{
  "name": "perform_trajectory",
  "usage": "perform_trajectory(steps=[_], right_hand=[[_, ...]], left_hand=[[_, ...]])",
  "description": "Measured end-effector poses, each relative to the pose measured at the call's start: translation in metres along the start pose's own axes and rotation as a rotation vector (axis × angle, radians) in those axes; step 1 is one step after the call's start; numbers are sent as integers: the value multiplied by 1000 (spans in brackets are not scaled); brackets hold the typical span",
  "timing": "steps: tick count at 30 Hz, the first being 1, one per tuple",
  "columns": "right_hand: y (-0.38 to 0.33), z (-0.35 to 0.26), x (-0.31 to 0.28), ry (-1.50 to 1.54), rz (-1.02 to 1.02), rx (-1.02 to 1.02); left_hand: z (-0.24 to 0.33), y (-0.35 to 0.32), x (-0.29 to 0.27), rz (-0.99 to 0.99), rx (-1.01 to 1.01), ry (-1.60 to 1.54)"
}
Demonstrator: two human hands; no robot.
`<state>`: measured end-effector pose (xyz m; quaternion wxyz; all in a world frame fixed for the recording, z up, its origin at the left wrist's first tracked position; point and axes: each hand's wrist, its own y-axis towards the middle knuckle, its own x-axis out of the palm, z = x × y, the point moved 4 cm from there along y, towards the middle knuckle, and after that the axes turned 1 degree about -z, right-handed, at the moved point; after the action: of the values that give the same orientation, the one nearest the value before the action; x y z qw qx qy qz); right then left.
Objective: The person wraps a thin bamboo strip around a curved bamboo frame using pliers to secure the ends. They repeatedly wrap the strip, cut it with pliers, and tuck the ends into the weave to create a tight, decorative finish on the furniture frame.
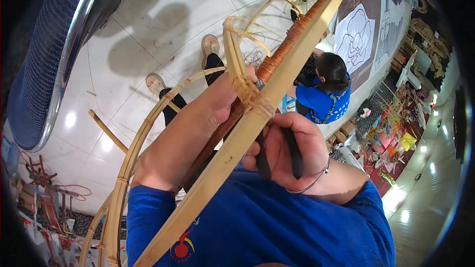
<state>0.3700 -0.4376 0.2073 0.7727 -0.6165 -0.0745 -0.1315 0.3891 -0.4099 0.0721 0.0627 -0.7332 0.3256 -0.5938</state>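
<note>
A long pale bamboo strip [217, 180] runs diagonally across my front, part of a frame with curved bamboo ribs [143, 131] tied to it. Beside the strip lies a darker pole wound with reddish-brown cord [289, 37]. My left hand [232, 94] reaches behind the lashed joint [252, 99] and closes on the bamboo frame there; its fingers are partly hidden. My right hand [307, 141], below that joint, is closed around black-handled pliers [293, 153]. The handles are spread apart, and the strip covers most of the jaws.
Another person in a blue shirt [329, 96] sits beyond the strip, near a line drawing on white paper [355, 37]. A blue mesh chair [37, 64] stands at upper left. Mixed craft materials [391, 143] lie along the right; white tiles [114, 64] cover the floor.
</note>
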Motion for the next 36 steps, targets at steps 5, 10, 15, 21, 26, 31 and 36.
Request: perform_trajectory(steps=[5, 10, 15, 21, 26, 31, 36], right_hand=[[9, 5, 6, 3, 2, -121], [16, 6, 4, -59, -44, -142], [18, 6, 1, 33, -23, -144], [19, 6, 1, 40, -42, -152], [20, 4, 0, -64, -57, -169], [20, 3, 0, 22, -54, -159], [20, 2, -1, 10, -81, -175]], left_hand=[[0, 5, -7, -22, 14, 1], [7, -7, 4, 106, 36, 103], [10, -19, 12, 224, 44, 21], [7, -5, 5, 124, 15, -52], [21, -30, 25, 259, 65, 56], [11, -12, 9, 115, 46, -29], [9, -7, 5, -2, 10, -73]])
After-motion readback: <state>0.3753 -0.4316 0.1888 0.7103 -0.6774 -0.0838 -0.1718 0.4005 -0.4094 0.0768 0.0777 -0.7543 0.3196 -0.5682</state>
